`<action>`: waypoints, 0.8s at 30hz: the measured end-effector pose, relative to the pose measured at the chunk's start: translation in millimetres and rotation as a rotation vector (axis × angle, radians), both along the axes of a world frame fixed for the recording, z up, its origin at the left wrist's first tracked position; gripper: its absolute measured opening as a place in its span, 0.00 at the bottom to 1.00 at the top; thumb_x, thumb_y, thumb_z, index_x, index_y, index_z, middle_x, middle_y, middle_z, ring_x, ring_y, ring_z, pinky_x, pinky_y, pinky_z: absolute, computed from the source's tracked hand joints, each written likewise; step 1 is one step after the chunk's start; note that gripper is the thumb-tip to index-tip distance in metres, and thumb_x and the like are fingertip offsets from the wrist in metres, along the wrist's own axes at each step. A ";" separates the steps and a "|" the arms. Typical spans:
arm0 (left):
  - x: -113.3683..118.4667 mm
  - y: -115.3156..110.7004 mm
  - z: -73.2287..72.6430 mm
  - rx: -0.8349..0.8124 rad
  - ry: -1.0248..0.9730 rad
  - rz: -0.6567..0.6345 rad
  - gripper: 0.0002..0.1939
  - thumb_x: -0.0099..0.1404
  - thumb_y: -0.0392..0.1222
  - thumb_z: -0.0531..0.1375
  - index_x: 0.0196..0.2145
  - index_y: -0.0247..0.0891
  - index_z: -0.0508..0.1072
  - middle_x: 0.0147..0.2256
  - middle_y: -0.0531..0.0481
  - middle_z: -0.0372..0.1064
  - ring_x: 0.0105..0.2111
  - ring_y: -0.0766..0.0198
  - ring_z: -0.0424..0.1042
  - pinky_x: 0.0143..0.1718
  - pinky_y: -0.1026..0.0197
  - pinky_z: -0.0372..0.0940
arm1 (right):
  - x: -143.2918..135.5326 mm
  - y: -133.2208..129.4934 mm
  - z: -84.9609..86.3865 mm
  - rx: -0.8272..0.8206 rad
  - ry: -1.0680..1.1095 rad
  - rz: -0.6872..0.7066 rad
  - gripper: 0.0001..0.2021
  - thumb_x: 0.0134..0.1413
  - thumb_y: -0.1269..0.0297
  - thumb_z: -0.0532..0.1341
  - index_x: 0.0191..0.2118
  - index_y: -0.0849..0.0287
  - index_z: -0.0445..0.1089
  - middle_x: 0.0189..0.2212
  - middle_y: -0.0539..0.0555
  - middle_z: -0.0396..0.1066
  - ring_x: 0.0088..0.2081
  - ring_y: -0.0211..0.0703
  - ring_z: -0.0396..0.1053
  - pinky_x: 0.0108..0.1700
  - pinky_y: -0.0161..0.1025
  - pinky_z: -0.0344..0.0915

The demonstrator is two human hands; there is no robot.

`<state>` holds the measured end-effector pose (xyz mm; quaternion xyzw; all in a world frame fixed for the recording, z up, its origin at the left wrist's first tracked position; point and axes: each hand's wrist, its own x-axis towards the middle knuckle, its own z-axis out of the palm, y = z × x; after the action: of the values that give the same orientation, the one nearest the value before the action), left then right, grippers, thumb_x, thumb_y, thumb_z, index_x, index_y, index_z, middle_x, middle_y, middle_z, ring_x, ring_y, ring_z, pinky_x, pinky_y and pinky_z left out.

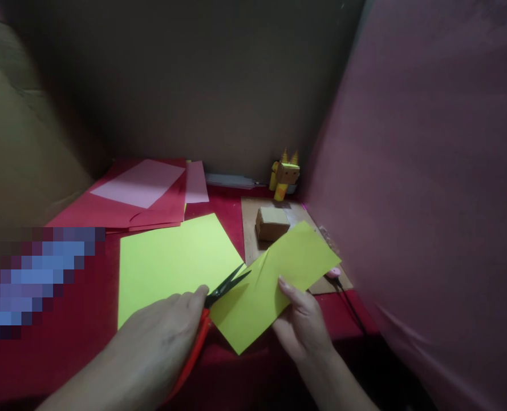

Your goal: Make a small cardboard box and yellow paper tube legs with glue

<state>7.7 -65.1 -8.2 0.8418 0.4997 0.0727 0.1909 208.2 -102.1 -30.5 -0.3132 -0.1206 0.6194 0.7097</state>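
My left hand (167, 328) is closed round the red handles of a pair of scissors (227, 285). The dark blades stand slightly apart at the upper left edge of a yellow paper strip (257, 302). My right hand (300, 319) pinches the lower edge of that strip, thumb on top and fingers underneath. The strip is held tilted above the table. Behind my left hand a larger yellow sheet (171, 257) lies flat, partly covered by the hand and scissors.
Red sheets (163, 214) and a pink sheet (140, 182) lie at the back left. A small cardboard box (272, 224) sits on a cardboard board (251, 208). Beyond it stands a yellow and brown paper figure (287, 173). A pink wall (428, 200) rises on the right.
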 end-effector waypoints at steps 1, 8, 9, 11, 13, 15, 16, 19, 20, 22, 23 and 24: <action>2.0 -1.0 0.8 -0.017 0.009 0.001 0.17 0.65 0.42 0.46 0.45 0.37 0.70 0.30 0.44 0.73 0.29 0.58 0.73 0.32 0.60 0.65 | -0.5 -0.2 -0.3 -0.002 0.003 0.003 0.14 0.46 0.70 0.68 0.42 0.60 0.75 0.37 0.55 0.79 0.44 0.51 0.74 0.52 0.52 0.67; 6.6 -1.6 1.8 -0.023 0.018 -0.009 0.16 0.64 0.42 0.48 0.45 0.38 0.69 0.33 0.43 0.74 0.32 0.57 0.73 0.33 0.60 0.66 | -1.9 -1.4 -2.5 -0.032 0.035 -0.006 0.12 0.45 0.71 0.68 0.40 0.60 0.76 0.36 0.55 0.79 0.40 0.49 0.76 0.52 0.51 0.68; 6.5 -1.3 1.3 -0.016 0.019 -0.019 0.16 0.64 0.41 0.48 0.45 0.38 0.69 0.33 0.43 0.74 0.32 0.57 0.74 0.33 0.60 0.66 | -1.7 -1.2 -2.7 -0.036 0.039 -0.004 0.12 0.45 0.71 0.68 0.40 0.60 0.76 0.36 0.55 0.79 0.40 0.49 0.76 0.52 0.51 0.67; 6.5 -0.7 0.4 -0.005 0.040 -0.048 0.17 0.64 0.39 0.47 0.47 0.38 0.69 0.33 0.43 0.75 0.32 0.57 0.74 0.33 0.60 0.66 | -1.4 -0.8 -3.2 -0.037 0.039 0.003 0.12 0.45 0.71 0.68 0.39 0.60 0.76 0.36 0.54 0.79 0.39 0.49 0.76 0.52 0.51 0.67; 7.2 -0.2 -0.1 0.008 0.107 -0.088 0.20 0.63 0.36 0.46 0.50 0.36 0.67 0.34 0.41 0.75 0.32 0.55 0.74 0.34 0.57 0.67 | -1.0 -0.4 -3.9 -0.036 0.038 0.011 0.12 0.45 0.71 0.68 0.40 0.60 0.76 0.36 0.54 0.79 0.40 0.49 0.76 0.52 0.51 0.67; 8.1 0.1 0.0 -0.002 0.190 -0.124 0.22 0.63 0.33 0.45 0.52 0.34 0.65 0.36 0.40 0.74 0.34 0.53 0.74 0.35 0.54 0.67 | -0.5 -0.4 -4.7 -0.034 0.041 0.007 0.13 0.45 0.71 0.68 0.40 0.60 0.76 0.36 0.55 0.79 0.42 0.50 0.76 0.52 0.51 0.67; 8.4 0.2 0.1 -0.013 0.225 -0.137 0.22 0.63 0.32 0.44 0.53 0.34 0.64 0.37 0.40 0.74 0.35 0.52 0.74 0.35 0.53 0.67 | -0.2 -0.4 -5.3 -0.030 0.045 0.002 0.13 0.45 0.71 0.68 0.41 0.60 0.76 0.36 0.55 0.79 0.43 0.50 0.75 0.52 0.51 0.67; 8.1 0.5 0.2 -0.016 0.300 -0.161 0.22 0.64 0.32 0.43 0.54 0.35 0.63 0.37 0.40 0.74 0.34 0.50 0.75 0.33 0.52 0.66 | 1.0 -0.6 -7.3 -0.007 0.048 -0.003 0.14 0.47 0.72 0.67 0.43 0.59 0.75 0.38 0.54 0.79 0.44 0.50 0.75 0.53 0.51 0.67; 7.9 0.6 0.0 0.003 0.325 -0.165 0.22 0.63 0.32 0.44 0.54 0.35 0.63 0.35 0.41 0.75 0.32 0.50 0.75 0.31 0.52 0.66 | 1.4 -0.4 -7.8 -0.002 0.047 -0.005 0.14 0.47 0.72 0.67 0.43 0.59 0.75 0.38 0.54 0.79 0.44 0.49 0.75 0.53 0.51 0.67; 7.8 0.5 -0.4 0.037 0.356 -0.173 0.21 0.63 0.33 0.45 0.53 0.36 0.63 0.32 0.43 0.74 0.29 0.50 0.75 0.28 0.54 0.64 | 2.0 0.4 -8.5 -0.004 0.046 -0.008 0.14 0.48 0.72 0.67 0.43 0.59 0.75 0.38 0.54 0.79 0.44 0.49 0.75 0.53 0.51 0.67; 8.2 0.2 -0.5 0.040 0.352 -0.173 0.19 0.63 0.34 0.46 0.51 0.36 0.64 0.30 0.44 0.74 0.28 0.50 0.74 0.27 0.55 0.63 | 2.3 0.7 -8.6 -0.008 0.045 -0.011 0.14 0.48 0.72 0.67 0.43 0.59 0.75 0.37 0.54 0.79 0.43 0.49 0.75 0.53 0.51 0.67; 8.8 -0.2 -0.4 0.035 0.328 -0.175 0.18 0.64 0.35 0.46 0.50 0.37 0.64 0.30 0.45 0.74 0.27 0.51 0.74 0.26 0.56 0.62 | 2.4 1.0 -8.6 -0.010 0.045 -0.012 0.14 0.47 0.72 0.67 0.43 0.59 0.75 0.37 0.54 0.79 0.43 0.49 0.75 0.53 0.51 0.68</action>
<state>16.5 -65.4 -8.6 0.8858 0.4478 -0.0736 0.0976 210.5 -101.0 -39.1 -0.3034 -0.0998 0.6225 0.7145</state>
